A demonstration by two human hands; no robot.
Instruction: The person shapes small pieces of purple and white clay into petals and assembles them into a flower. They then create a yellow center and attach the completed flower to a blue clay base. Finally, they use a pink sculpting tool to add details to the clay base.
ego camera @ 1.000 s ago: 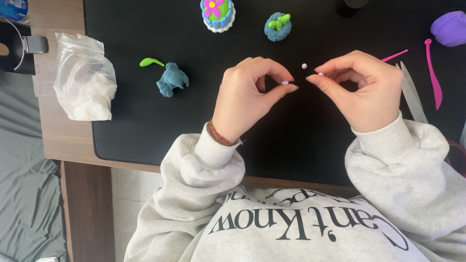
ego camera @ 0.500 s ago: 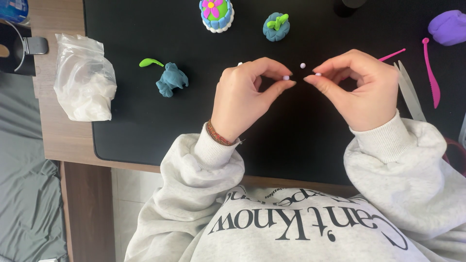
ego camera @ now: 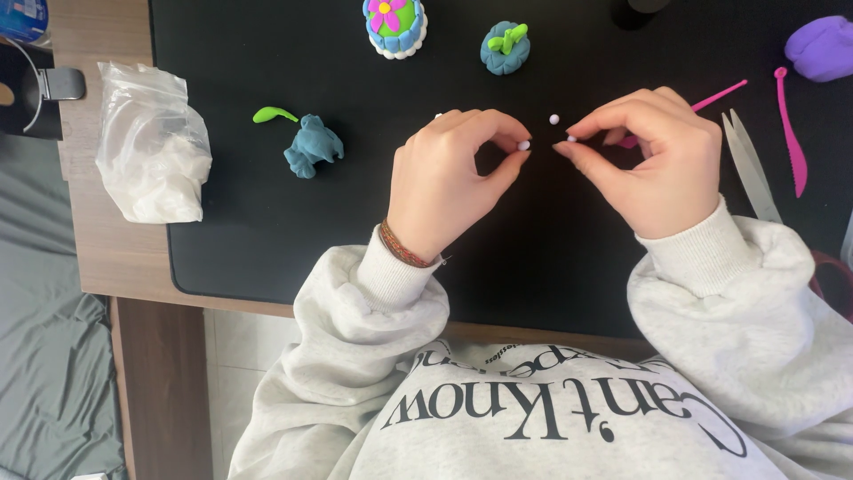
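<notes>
Two hands sit close together over the black mat [ego camera: 267, 231]. The left hand [ego camera: 444, 182] pinches a tiny white ball [ego camera: 523, 145] between thumb and first finger. The right hand [ego camera: 653, 164] pinches another tiny white bit [ego camera: 571, 139] at its fingertips. Both hands are closed small, with only a little gap between the two bits. A third little white ball [ego camera: 554, 118] lies on the mat just above that gap.

What could go wrong? The balls are very small and look soft. If the fingers squeeze too hard, a ball may get squashed flat. If the fingers loosen, a ball may drop and roll away on the mat. A sleeve could also bump the loose ball.

A blue clay lump [ego camera: 312, 147] with a green leaf shape [ego camera: 273, 114] beside it lies to the left. A round clay cake with a pink flower [ego camera: 394, 22] and a blue clay piece with a green sprout [ego camera: 506, 46] sit at the top. A clear bag of white clay [ego camera: 151, 142] rests on the wooden desk. Pink clay tools [ego camera: 789, 124], scissors [ego camera: 751, 169] and a purple clay lump [ego camera: 822, 46] lie to the right.

Since half a second ago, almost nothing differs. The hands stay in the same place, still pinching their bits, and the loose ball has not moved.
</notes>
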